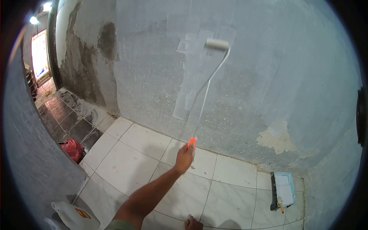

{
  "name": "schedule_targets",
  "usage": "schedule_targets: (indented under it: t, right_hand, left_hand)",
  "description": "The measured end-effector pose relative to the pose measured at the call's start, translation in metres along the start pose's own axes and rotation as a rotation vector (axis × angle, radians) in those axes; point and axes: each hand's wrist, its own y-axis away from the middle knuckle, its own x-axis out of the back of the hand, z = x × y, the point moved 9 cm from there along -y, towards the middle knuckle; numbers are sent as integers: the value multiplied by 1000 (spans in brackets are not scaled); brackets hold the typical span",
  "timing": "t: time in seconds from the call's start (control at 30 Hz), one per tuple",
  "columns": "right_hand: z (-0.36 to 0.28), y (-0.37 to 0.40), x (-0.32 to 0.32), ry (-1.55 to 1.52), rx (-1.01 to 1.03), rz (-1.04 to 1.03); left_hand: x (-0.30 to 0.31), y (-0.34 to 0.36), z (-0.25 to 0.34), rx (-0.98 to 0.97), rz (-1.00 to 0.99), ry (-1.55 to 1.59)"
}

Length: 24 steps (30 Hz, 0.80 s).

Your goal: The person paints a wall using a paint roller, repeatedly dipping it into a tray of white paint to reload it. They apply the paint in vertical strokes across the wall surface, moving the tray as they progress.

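Red bag (73, 148) and white jug (73, 216) sit at your left, apart from the work. Your left hand (184, 158) has its fingers wrapped closed round the orange grip (191, 142); the roller (217, 44) lies against the grey wall (145, 76), high up. Even pressure and overlapping the paler strip (191, 88) should serve best. One roller, one tray (273, 191), one brush (281, 203).

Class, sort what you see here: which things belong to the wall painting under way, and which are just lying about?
In use: paint roller gripped by the left hand; freshly rolled strip on the wall; paint tray with a small brush.
Lying about: red bag; white jug. Neither is touched.
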Motion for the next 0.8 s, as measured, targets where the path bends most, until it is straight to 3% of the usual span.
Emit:
schedule_targets:
  t: [0.17,0.27,0.4,0.43,0.57,0.73,0.8]
  right_hand:
    - [1,1,-1,0,20,29]
    - [3,-1,-2,22,5,10]
    - [2,0,-2,-23,-1,-6]
    - [3,0,-3,-19,-3,0]
    - [-2,1,2,-23,-2,16]
    - [-1,-1,0,-9,-35,-52]
    - [-2,-1,1,20,-22,-29]
  left_hand:
    - [-8,-51,95,-66,-40,17]
    - [7,-54,61,-86,-12,-52]
    - [43,-16,-57,-51,36,-91]
    - [46,5,-79,69,46,14]
    - [61,23,-102,158,27,17]
    - [40,-36,23,-13,-36,-17]
    - [33,-42,65,20,-63,20]
